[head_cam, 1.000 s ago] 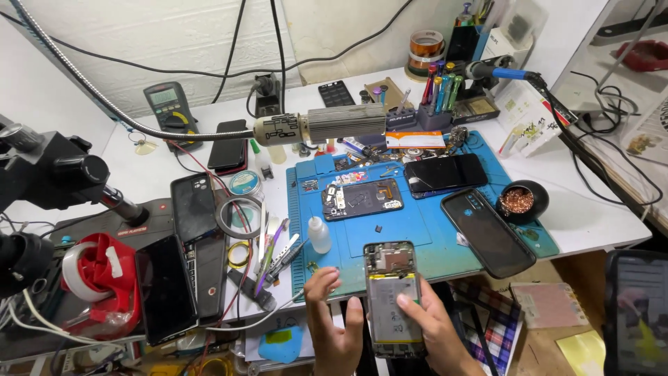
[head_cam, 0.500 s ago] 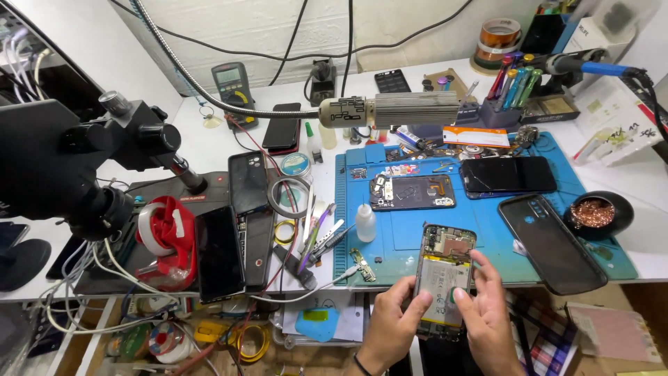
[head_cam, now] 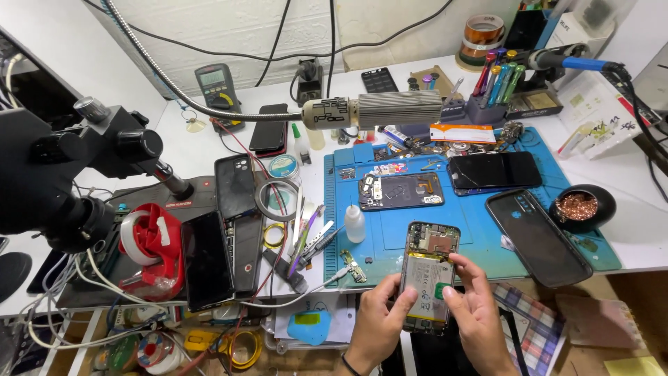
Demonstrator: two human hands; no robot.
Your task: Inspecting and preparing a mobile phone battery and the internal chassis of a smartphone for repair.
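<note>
copper wool [head_cam: 576, 206] in black bowl [head_cam: 604, 196]

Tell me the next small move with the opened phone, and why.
Probably set the phone flat on the blue mat. Both hands hold it in the air at the mat's near edge: left hand at its lower left side, right hand with fingers on its right edge and battery. Its back is off and the board is exposed, so a flat rest would steady it.
</note>
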